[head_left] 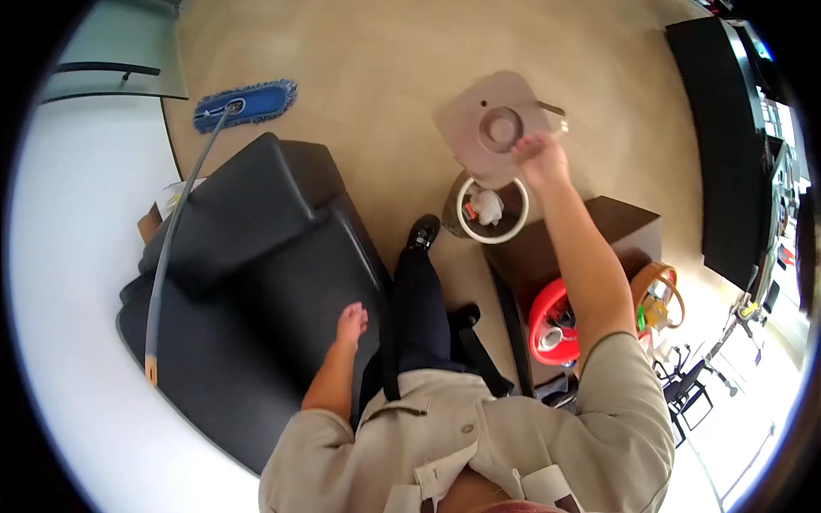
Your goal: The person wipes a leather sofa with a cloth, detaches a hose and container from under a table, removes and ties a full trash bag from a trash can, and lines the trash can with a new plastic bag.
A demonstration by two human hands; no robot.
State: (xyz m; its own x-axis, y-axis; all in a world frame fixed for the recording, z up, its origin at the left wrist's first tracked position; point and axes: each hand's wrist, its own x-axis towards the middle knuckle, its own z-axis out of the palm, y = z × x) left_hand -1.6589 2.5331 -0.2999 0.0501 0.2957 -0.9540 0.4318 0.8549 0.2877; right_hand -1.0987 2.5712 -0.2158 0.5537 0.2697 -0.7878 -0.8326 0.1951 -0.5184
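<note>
Head view shows me the brown recessed panel (pixel 486 128) overlapping the white-rimmed bin (pixel 493 240); left hand (pixel 351 325) loosely spread, right hand (pixel 542 159) grip I cannot tell, so a weak hold could drop it.

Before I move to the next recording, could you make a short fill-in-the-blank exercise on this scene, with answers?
1. Of the left hand and the right hand, the one nearer the white-rimmed bin is the ____ hand.
2. The central feature of the taupe panel by the right hand is ____ in shape.
3. The fringed mop head is ____ in colour.
Missing words: right; round; blue.
</note>
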